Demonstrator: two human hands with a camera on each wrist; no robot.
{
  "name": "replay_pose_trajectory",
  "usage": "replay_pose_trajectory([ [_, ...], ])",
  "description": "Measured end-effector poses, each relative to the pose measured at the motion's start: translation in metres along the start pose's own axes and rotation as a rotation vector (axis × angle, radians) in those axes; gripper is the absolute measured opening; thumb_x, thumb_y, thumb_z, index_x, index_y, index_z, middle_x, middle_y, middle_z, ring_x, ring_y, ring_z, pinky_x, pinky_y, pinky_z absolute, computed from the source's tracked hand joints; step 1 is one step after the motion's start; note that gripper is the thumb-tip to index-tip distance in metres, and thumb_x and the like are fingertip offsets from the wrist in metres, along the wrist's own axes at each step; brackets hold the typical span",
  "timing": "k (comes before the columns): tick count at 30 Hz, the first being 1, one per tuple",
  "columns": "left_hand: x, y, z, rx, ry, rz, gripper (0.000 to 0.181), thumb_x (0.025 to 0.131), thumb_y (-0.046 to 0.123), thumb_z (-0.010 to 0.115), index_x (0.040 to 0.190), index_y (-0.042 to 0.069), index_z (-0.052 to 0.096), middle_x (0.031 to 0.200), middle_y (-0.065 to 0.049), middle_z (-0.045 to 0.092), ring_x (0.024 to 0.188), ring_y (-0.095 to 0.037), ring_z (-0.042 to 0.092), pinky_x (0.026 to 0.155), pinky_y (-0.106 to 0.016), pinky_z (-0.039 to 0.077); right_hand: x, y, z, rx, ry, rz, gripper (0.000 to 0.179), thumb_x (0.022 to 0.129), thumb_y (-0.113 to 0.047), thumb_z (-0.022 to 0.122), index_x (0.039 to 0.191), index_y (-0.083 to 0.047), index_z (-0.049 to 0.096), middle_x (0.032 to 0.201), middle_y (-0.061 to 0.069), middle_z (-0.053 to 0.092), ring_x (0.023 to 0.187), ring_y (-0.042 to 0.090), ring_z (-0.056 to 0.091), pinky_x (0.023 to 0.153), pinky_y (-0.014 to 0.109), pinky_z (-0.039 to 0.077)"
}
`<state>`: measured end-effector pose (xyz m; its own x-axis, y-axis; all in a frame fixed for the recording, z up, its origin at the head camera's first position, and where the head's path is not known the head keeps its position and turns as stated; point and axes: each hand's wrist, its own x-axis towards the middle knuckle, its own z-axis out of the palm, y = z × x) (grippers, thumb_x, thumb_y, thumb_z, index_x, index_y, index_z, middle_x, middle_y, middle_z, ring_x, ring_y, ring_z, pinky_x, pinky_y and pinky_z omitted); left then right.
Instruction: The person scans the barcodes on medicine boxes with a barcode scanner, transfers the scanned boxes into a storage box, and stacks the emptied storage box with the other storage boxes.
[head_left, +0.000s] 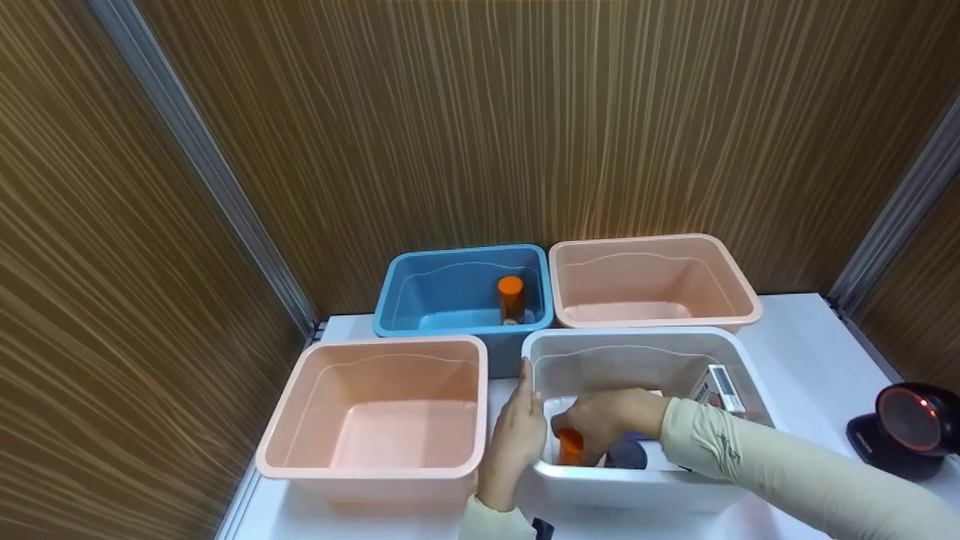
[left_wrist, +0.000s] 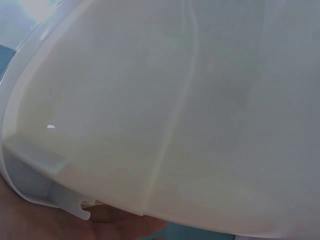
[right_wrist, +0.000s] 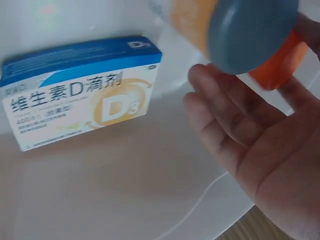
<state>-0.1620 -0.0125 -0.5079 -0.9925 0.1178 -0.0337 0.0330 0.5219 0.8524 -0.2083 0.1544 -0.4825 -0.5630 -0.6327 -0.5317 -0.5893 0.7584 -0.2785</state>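
Observation:
My right hand (head_left: 600,420) reaches down into the white bin (head_left: 637,334). It pinches an orange bottle (head_left: 570,448), whose orange cap (right_wrist: 280,67) shows partly behind a grey-blue lid in the right wrist view. That grey-blue-lidded bottle (right_wrist: 252,37) is close to the fingers; its dark lid also appears beside the hand in the head view. A blue-and-white vitamin D drops box (right_wrist: 80,95) lies near the fingertips. My left hand (head_left: 517,427) rests against the bin's left rim, its fingers fairly straight along the outside.
A blue bin (head_left: 461,330) behind contains an orange-capped bottle (head_left: 511,296). Pink bins stand at the left (head_left: 371,472) and back right (head_left: 652,324). Another white box (head_left: 720,386) leans inside the white bin. A black scanner-like device (head_left: 907,420) sits at the right edge.

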Motion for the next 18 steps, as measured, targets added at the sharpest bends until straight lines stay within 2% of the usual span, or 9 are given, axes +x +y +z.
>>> replay_pose_trajectory([
  [5, 0.001, 0.003, 0.000, 0.001, -0.001, -0.001, 0.062, 0.110, 0.027, 0.041, 0.164, 0.024, 0.012, 0.165, 0.000, 0.025, 0.149, -0.028, 0.027, 0.117, -0.053, 0.026, 0.004, -0.006, 0.002, -0.072, -0.067, 0.107, 0.050, 0.080, -0.018, 0.083, 0.123, -0.022, 0.058, 0.081, -0.004, 0.058, 0.072, 0.015, 0.056, 0.068, 0.033, 0.050],
  [8, 0.002, 0.004, 0.001, 0.009, 0.004, 0.002, 0.062, 0.109, 0.025, 0.042, 0.164, 0.022, 0.013, 0.165, -0.001, 0.026, 0.148, -0.028, 0.028, 0.117, -0.052, 0.026, 0.007, -0.005, 0.002, -0.130, -0.069, 0.153, 0.055, 0.078, -0.021, 0.084, 0.126, -0.019, 0.057, 0.078, -0.001, 0.057, 0.066, 0.017, 0.053, 0.059, 0.032, 0.045],
  [11, 0.001, 0.005, 0.001, 0.026, 0.009, 0.001, 0.062, 0.109, 0.024, 0.042, 0.164, 0.021, 0.014, 0.165, -0.002, 0.027, 0.148, -0.027, 0.030, 0.116, -0.052, 0.027, 0.010, -0.001, 0.003, -0.152, -0.069, 0.185, 0.058, 0.075, -0.022, 0.086, 0.126, -0.017, 0.059, 0.076, 0.000, 0.057, 0.064, 0.018, 0.052, 0.055, 0.032, 0.043],
  [15, 0.001, 0.004, 0.001, 0.040, 0.008, -0.006, 0.063, 0.109, 0.024, 0.043, 0.164, 0.022, 0.013, 0.164, -0.001, 0.028, 0.148, -0.027, 0.030, 0.116, -0.053, 0.029, 0.010, 0.003, 0.001, -0.128, -0.054, 0.224, 0.057, 0.075, -0.018, 0.084, 0.128, -0.017, 0.062, 0.080, 0.000, 0.059, 0.070, 0.020, 0.055, 0.062, 0.035, 0.049],
  [18, 0.000, 0.003, 0.000, 0.035, 0.007, -0.007, 0.063, 0.109, 0.025, 0.043, 0.164, 0.023, 0.012, 0.165, 0.001, 0.027, 0.148, -0.027, 0.030, 0.115, -0.051, 0.029, 0.008, 0.005, -0.004, -0.090, 0.011, 0.238, 0.055, 0.074, -0.016, 0.085, 0.125, -0.015, 0.064, 0.084, 0.000, 0.059, 0.077, 0.022, 0.056, 0.071, 0.040, 0.052],
])
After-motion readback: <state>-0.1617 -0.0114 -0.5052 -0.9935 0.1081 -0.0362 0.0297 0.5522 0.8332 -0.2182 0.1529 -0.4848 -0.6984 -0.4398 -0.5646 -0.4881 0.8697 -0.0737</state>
